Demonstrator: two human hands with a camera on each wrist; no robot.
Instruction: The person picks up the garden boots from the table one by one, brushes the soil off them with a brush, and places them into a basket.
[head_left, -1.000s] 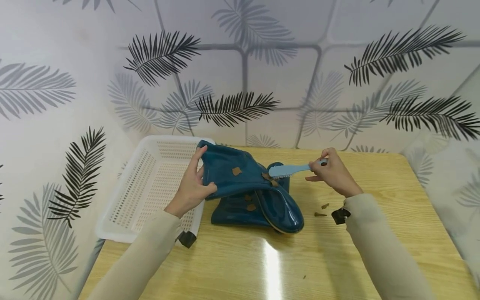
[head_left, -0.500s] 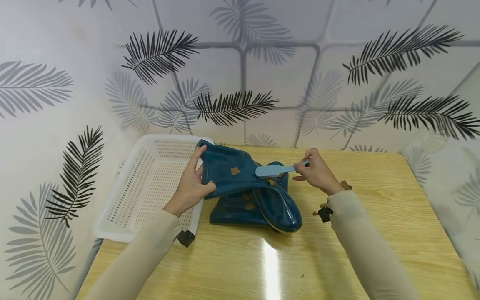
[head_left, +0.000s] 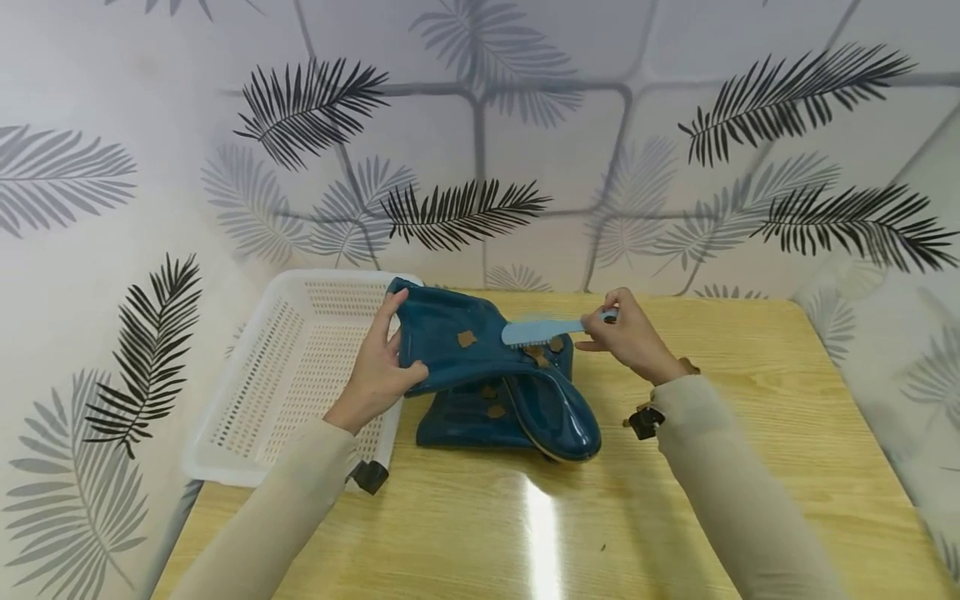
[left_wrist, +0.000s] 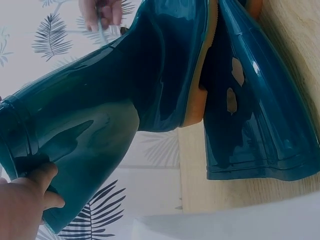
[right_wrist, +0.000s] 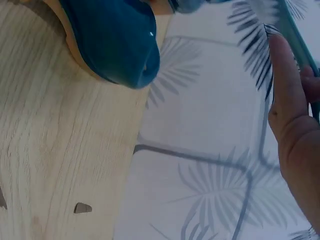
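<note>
Two glossy teal rubber boots with brown mud patches are on the wooden table (head_left: 750, 433). The upper boot (head_left: 480, 354) is lifted at its shaft, where my left hand (head_left: 380, 367) grips the opening; the same boot (left_wrist: 125, 100) fills the left wrist view. The lower boot (head_left: 465, 421) lies flat beneath it, seen too as the lower boot (left_wrist: 260, 115). My right hand (head_left: 628, 337) pinches the handle of a light blue brush (head_left: 536, 331), whose bristles rest on the upper boot near the ankle. The boot toe (right_wrist: 115, 45) shows in the right wrist view.
A white perforated plastic basket (head_left: 285, 375) sits at the table's left edge, beside my left hand. A leaf-patterned wall stands close behind the table. Small brown mud crumbs (right_wrist: 82, 207) lie on the wood near the right hand.
My right hand has carried the brush leftward across the upper boot, from the heel area toward the shaft. The left hand keeps its grip on the boot opening.
</note>
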